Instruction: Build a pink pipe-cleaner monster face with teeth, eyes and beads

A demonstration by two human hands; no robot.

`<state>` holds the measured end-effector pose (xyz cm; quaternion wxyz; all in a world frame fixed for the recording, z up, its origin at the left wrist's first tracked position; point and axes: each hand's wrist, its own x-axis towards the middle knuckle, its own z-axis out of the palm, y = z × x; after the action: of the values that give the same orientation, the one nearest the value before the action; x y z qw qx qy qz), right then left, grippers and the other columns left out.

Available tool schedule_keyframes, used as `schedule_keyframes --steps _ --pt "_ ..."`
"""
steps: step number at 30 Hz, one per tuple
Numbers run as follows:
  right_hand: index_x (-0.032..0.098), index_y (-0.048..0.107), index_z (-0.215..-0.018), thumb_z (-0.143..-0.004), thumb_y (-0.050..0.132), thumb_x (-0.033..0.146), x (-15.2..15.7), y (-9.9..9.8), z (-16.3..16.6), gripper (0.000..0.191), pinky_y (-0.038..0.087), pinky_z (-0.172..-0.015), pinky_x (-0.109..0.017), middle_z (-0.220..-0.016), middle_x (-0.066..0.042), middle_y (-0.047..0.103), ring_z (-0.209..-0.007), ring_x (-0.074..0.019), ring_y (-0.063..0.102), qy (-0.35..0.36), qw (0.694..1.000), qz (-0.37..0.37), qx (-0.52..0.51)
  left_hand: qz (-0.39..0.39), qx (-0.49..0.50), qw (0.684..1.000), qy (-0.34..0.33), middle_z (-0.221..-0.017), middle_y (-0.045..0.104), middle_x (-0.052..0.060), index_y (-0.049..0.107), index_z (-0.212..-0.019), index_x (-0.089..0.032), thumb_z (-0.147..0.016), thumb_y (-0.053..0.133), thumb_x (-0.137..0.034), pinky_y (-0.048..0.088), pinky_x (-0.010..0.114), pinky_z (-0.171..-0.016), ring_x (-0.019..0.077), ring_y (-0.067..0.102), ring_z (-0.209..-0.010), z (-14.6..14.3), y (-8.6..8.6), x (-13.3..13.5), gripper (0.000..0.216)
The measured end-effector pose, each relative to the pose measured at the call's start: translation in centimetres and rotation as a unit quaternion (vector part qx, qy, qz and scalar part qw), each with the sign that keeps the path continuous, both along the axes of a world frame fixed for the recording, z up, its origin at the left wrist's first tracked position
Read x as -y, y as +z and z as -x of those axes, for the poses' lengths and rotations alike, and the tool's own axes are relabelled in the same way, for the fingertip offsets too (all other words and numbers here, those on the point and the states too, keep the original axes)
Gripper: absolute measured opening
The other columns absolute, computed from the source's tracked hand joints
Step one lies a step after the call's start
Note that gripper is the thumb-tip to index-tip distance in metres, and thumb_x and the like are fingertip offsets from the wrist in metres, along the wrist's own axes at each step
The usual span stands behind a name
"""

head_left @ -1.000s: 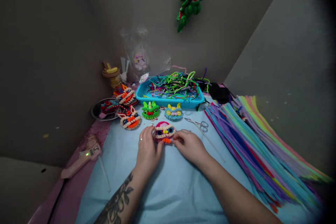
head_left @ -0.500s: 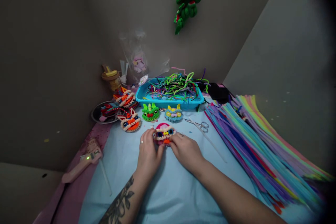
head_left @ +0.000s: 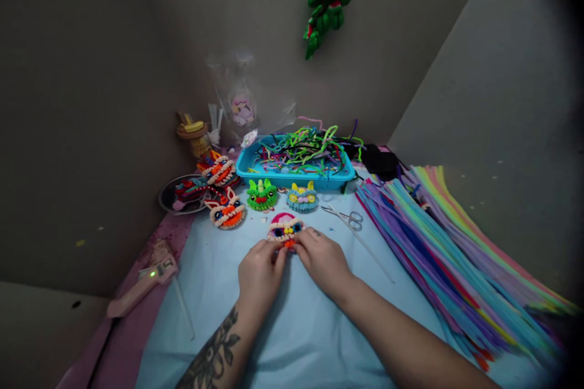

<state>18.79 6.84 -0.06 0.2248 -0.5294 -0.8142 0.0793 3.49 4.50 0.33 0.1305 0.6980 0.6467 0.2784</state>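
Near the middle of the blue cloth lies a pipe-cleaner lion head (head_left: 286, 228), pink on top with cream edging, dark blue eyes, a yellow nose and an orange mouth. My left hand (head_left: 261, 267) pinches its lower left edge between thumb and fingers. On the lower right edge, my right hand (head_left: 323, 260) has its fingers closed too. The fingers cover the head's lower sides. Just behind it sit a green head (head_left: 261, 196) and a light blue head (head_left: 302, 197) of similar make. An orange and cream head (head_left: 227, 211) rests to the left.
A blue tray (head_left: 296, 183) of pipe-cleaner scraps stands at the back. Scissors (head_left: 350, 219) and a glue stick (head_left: 369, 251) lie to the right, beside long pipe-cleaner bundles (head_left: 438, 267). At left are a pink glue gun (head_left: 146, 282) and a round dish (head_left: 166, 202).
My left hand has slid down from the lion head's left side to its lower edge, its fingers drawing in toward the thumb. The right hand has hardly moved.
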Motion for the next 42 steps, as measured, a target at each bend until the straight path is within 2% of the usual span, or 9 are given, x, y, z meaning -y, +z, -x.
schedule_keyframes --steps 5,11,16,20,25,29,32,37,42 --pt "0.021 0.057 -0.086 -0.086 0.051 0.019 0.3 0.1 0.0 0.006 0.041 -0.069 -0.028 -0.090 -0.005 0.062 -0.084 -0.0198 0.058 0.008 0.999 0.019 -0.045 0.014 0.023 1.000 0.014 -0.070 0.062 0.001 0.069 -0.082 -0.022 -0.084 0.051 -0.027 0.035 0.026 -0.058 0.0146 0.055 -0.061 -0.6 0.1 -0.1 0.019" --pt "0.020 0.052 -0.082 -0.071 0.052 0.006 0.0 0.7 -0.9 0.018 0.039 -0.061 -0.025 -0.080 0.000 0.057 -0.068 -0.0143 0.052 0.005 0.977 0.058 -0.203 -0.028 0.130 0.991 -0.002 -0.060 0.053 -0.002 0.067 -0.073 -0.019 -0.080 0.056 -0.025 0.035 0.023 -0.055 0.0115 0.049 -0.055 -0.3 0.3 0.4 0.014" --pt "0.020 0.057 -0.094 -0.077 0.056 0.015 -0.3 1.5 -1.7 0.018 0.039 -0.057 -0.024 -0.084 -0.001 0.058 -0.065 -0.0123 0.049 0.054 0.945 0.083 -0.313 -0.083 0.193 0.978 0.002 -0.057 0.045 -0.004 0.066 -0.074 -0.018 -0.081 0.057 -0.029 0.034 0.021 -0.051 0.0101 0.044 -0.052 0.1 0.7 0.9 0.015" --pt "0.021 0.061 -0.093 -0.080 0.059 0.018 0.0 2.2 -1.5 0.014 0.041 -0.059 -0.023 -0.083 -0.001 0.058 -0.068 -0.0125 0.051 0.095 0.940 0.075 -0.318 -0.077 0.219 0.973 0.014 -0.054 0.042 -0.005 0.066 -0.070 -0.018 -0.079 0.059 -0.030 0.034 0.021 -0.049 0.0097 0.043 -0.050 0.0 1.1 0.9 0.016" --pt "0.023 0.062 -0.099 -0.084 0.057 0.019 0.2 2.1 -1.0 0.016 0.043 -0.061 -0.024 -0.087 -0.003 0.062 -0.077 -0.0146 0.055 0.131 0.932 0.057 -0.334 -0.052 0.238 0.970 -0.004 -0.054 0.042 -0.005 0.065 -0.068 -0.017 -0.079 0.059 -0.028 0.034 0.020 -0.048 0.0092 0.043 -0.049 -0.2 1.4 0.8 0.016" --pt "0.021 0.062 -0.089 -0.085 0.054 0.020 0.0 1.6 -1.0 0.009 0.043 -0.063 -0.025 -0.083 -0.003 0.061 -0.075 -0.0148 0.056 0.109 0.934 0.072 -0.332 -0.048 0.241 0.969 -0.022 -0.056 0.047 -0.004 0.066 -0.071 -0.018 -0.080 0.059 -0.028 0.036 0.020 -0.049 0.0092 0.045 -0.050 -0.2 1.5 0.8 0.015" --pt "0.020 0.061 -0.087 -0.085 0.054 0.020 -0.1 1.3 -1.0 0.008 0.043 -0.063 -0.025 -0.081 -0.003 0.059 -0.074 -0.0148 0.056 0.075 0.933 0.086 -0.340 -0.071 0.228 0.971 -0.024 -0.063 0.053 -0.002 0.066 -0.080 -0.019 -0.078 0.063 -0.028 0.040 0.021 -0.053 0.0103 0.050 -0.056 -0.1 1.4 0.8 0.010" --pt "0.019 0.060 -0.084 -0.085 0.053 0.021 0.0 1.3 -0.8 0.007 0.043 -0.062 -0.024 -0.078 -0.002 0.058 -0.071 -0.0140 0.055 0.072 0.930 0.103 -0.347 -0.122 0.205 0.970 -0.050 -0.086 0.062 0.003 0.064 -0.102 -0.022 -0.080 0.062 -0.024 0.046 0.024 -0.060 0.0130 0.057 -0.070 0.1 1.0 0.9 0.022" --pt "0.019 0.062 -0.083 -0.085 0.055 0.025 0.1 1.3 -0.7 0.009 0.046 -0.068 -0.026 -0.080 -0.003 0.061 -0.074 -0.0150 0.057 0.097 0.922 0.126 -0.352 -0.114 0.205 0.968 -0.086 -0.095 0.067 0.006 0.066 -0.101 -0.023 -0.084 0.057 -0.022 0.049 0.025 -0.063 0.0162 0.063 -0.083 0.1 0.5 0.8 0.019"
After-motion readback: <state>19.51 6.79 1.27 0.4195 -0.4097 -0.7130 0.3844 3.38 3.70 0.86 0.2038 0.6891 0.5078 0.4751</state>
